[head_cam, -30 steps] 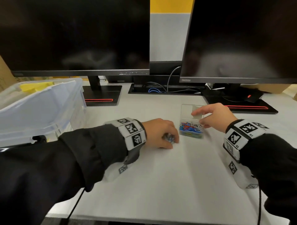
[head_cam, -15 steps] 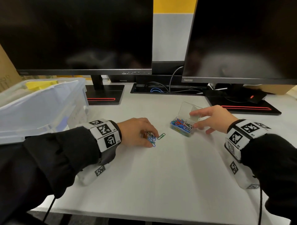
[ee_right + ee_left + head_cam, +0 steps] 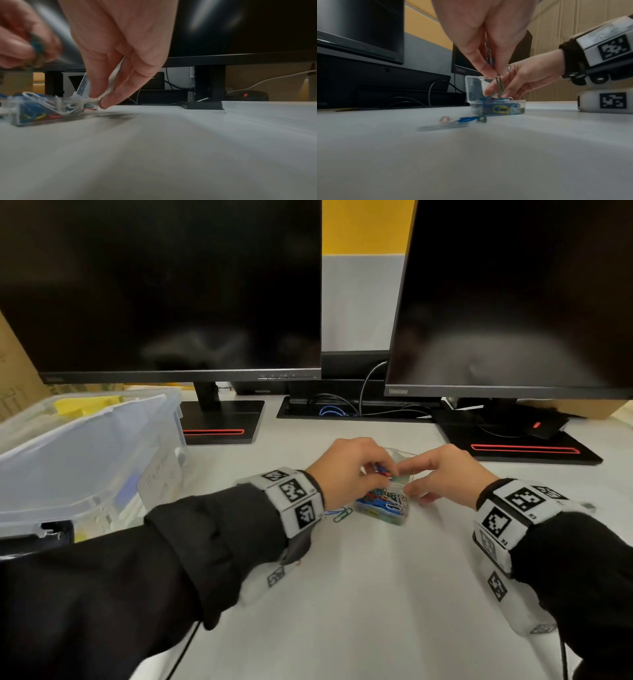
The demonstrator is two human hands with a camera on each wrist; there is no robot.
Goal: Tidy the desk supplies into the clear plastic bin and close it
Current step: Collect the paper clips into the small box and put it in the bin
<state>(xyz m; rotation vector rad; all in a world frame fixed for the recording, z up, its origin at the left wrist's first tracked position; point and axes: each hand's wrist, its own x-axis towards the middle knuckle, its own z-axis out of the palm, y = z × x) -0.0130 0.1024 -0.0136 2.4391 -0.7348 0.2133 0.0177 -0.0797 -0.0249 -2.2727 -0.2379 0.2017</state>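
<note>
A small clear box of coloured paper clips [image 3: 383,505] [image 3: 498,107] [image 3: 42,112] sits mid-desk with its lid [image 3: 471,88] tipped up. My left hand [image 3: 346,470] [image 3: 488,44] hovers over the box, pinching a bunch of paper clips [image 3: 500,85] that dangle above it. My right hand [image 3: 445,474] [image 3: 120,54] grips the box's far right corner and lid edge. A few loose clips [image 3: 340,513] [image 3: 467,119] lie on the desk just left of the box. The large clear plastic bin [image 3: 85,453] stands at the left, a yellow item [image 3: 82,405] inside.
Two dark monitors [image 3: 171,285] [image 3: 513,296] on black stands [image 3: 219,422] [image 3: 513,443] line the back, with cables [image 3: 342,405] between them. The white desk [image 3: 376,594] stretches toward me. A cardboard box [image 3: 13,371] shows at far left.
My left hand has picked up clips from the desk and moved right, over the small box. The right hand stays on the box, which has shifted a little.
</note>
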